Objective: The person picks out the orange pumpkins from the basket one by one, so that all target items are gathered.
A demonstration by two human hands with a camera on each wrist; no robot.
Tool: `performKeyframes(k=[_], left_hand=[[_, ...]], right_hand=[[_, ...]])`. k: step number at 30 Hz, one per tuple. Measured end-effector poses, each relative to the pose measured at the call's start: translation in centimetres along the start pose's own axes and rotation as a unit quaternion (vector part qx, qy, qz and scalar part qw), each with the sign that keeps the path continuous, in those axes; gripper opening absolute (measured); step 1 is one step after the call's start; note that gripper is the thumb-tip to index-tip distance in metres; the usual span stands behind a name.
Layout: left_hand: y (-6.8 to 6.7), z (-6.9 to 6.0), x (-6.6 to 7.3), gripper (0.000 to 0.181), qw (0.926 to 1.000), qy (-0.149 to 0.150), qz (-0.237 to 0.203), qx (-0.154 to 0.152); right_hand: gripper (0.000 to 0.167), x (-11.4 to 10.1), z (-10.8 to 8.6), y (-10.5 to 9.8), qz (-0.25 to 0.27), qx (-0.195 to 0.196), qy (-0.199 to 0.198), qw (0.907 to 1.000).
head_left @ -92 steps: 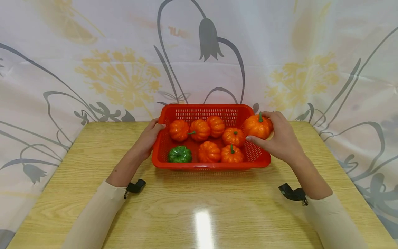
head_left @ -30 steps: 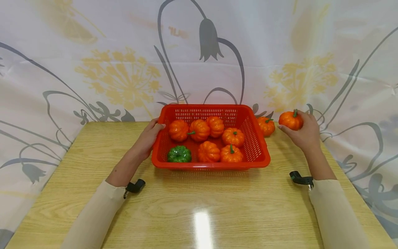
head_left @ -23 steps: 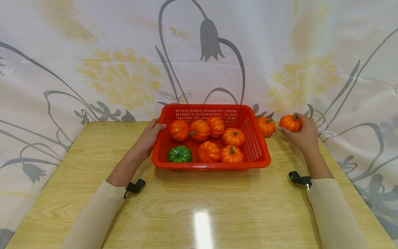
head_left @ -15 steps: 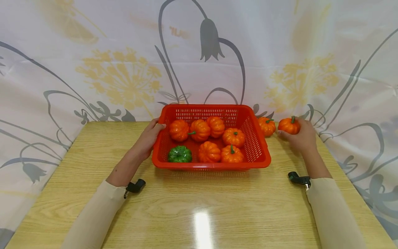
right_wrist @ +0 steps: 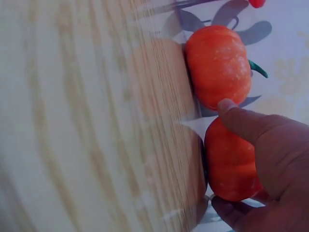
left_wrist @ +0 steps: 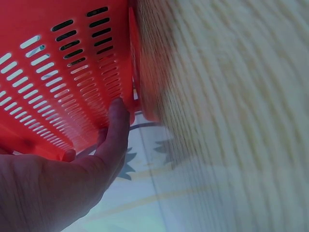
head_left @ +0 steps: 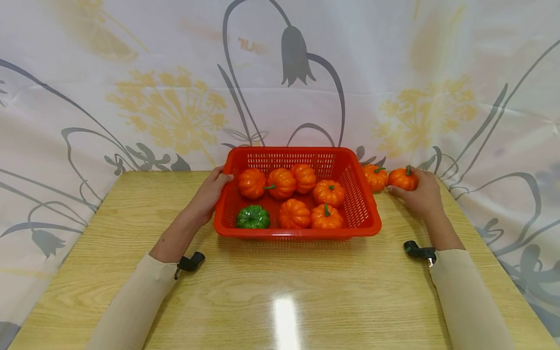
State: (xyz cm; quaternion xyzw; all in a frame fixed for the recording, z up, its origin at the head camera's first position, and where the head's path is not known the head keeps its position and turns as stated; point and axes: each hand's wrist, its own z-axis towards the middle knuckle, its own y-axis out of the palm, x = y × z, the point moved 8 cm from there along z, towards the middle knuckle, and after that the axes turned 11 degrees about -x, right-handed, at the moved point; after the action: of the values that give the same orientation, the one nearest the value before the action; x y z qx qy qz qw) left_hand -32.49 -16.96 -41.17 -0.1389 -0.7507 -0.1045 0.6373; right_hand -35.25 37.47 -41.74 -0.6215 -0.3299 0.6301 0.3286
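My left hand (head_left: 209,193) grips the left rim of a red plastic basket (head_left: 297,232), thumb on top; in the left wrist view its fingers curl against the slotted side wall. Inside the basket lie several small orange pumpkins (head_left: 294,214) and one green pumpkin (head_left: 253,217). At the table's back right, my right hand (head_left: 422,194) holds a small orange pumpkin (head_left: 402,179) with a green stem. The right wrist view shows that pumpkin (right_wrist: 231,164) resting on the tabletop between thumb and fingers. Another orange pumpkin (head_left: 375,178) sits between it and the basket, close beside.
The light wooden table (head_left: 245,291) spreads in front of the basket and to both sides. A patterned cloth (head_left: 262,73) hangs right behind the table's back edge. Each wrist wears a black camera (head_left: 191,261).
One pumpkin has gone from hand to table, right of the basket. My right hand has brought a second one down and slid it left, up to the first. The left hand stays put.
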Motion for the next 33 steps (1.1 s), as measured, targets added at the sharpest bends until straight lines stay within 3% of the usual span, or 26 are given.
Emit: performKeyframes(k=[10,33], left_hand=[[0.01,-0.02,-0.04,0.06,1.0,-0.001,0.001,-0.003],[0.11,-0.23,0.16,0.058,0.9999,-0.01,0.003,0.004]], right_hand=[[0.078,-0.34,0.23,0.03,-0.016,-0.007,-0.03,0.9994],[0.09,-0.93,-0.01,-0.58,-0.031,-0.031,-0.013,0.999]])
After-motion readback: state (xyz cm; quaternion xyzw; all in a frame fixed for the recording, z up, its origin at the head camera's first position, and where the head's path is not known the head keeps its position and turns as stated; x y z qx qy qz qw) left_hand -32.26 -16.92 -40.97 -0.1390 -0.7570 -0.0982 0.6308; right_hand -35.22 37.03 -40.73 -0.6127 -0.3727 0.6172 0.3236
